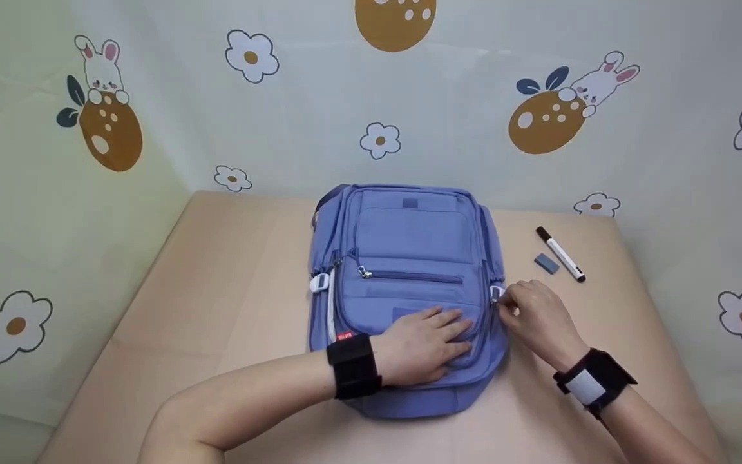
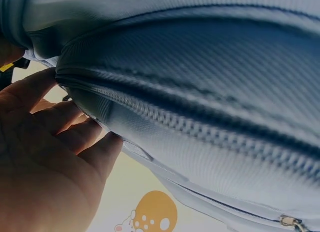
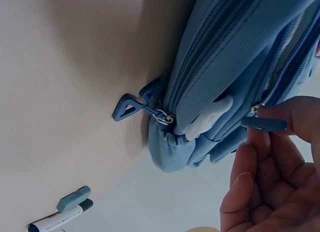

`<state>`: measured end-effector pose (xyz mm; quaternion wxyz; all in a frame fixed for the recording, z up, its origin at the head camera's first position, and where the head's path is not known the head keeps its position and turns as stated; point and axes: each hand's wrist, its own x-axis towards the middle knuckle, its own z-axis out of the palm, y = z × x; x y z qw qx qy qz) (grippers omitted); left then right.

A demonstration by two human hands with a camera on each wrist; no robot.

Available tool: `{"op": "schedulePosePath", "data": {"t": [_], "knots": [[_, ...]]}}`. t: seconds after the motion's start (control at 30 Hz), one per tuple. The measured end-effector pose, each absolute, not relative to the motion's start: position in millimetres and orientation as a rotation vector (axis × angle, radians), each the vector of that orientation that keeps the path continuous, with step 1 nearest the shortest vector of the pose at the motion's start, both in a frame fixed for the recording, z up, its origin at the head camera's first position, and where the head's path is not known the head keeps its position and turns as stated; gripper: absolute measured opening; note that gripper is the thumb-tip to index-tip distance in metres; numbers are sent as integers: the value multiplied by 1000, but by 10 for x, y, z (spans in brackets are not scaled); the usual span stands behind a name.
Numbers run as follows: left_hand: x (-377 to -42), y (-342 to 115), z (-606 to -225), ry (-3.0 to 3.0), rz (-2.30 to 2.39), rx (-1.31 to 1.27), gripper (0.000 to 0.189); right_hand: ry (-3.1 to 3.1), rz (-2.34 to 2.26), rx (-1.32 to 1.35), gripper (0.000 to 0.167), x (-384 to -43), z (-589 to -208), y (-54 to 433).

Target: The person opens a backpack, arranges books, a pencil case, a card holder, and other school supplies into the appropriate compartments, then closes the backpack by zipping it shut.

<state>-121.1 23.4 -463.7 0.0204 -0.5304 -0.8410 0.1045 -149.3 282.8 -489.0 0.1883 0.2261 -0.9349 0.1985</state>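
A blue backpack (image 1: 416,235) lies front side up on the table. Spread across its lower front is my left hand (image 1: 419,348), fingers extended and pressing on the fabric. At the backpack's right side, my right hand (image 1: 542,322) pinches a blue zipper pull (image 3: 265,124) between thumb and index finger, beside a white buckle (image 3: 210,117). Another zipper with triangular blue pulls (image 3: 128,107) hangs loose on that side in the right wrist view. The left wrist view shows a long zipper (image 2: 195,119) running close to the left hand.
Right of the backpack lie a white marker with a dark cap (image 1: 561,254) and a small blue-grey block (image 1: 545,263), perhaps an eraser. A front pocket zipper (image 1: 416,278) crosses the backpack. Patterned curtains (image 1: 306,116) stand behind and beside the table (image 1: 229,290).
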Motion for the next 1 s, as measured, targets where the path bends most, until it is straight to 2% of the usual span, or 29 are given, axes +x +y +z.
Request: {"op": "schedulePosePath", "data": {"t": [0.4,0.67,1.0], "knots": [[-1213,234,-4642,-2608,314,-1640,52,-2783,558,660,14,-1269,-4772,2777],[-1215,225,-4663,-2555,282,-1629,49,-2866,593,697,22,-1118,-4699,2714],[-1137,203,-4629,-2575,320,-1607,46,-2924,630,670,14,-1056,-4739,2702]]}}
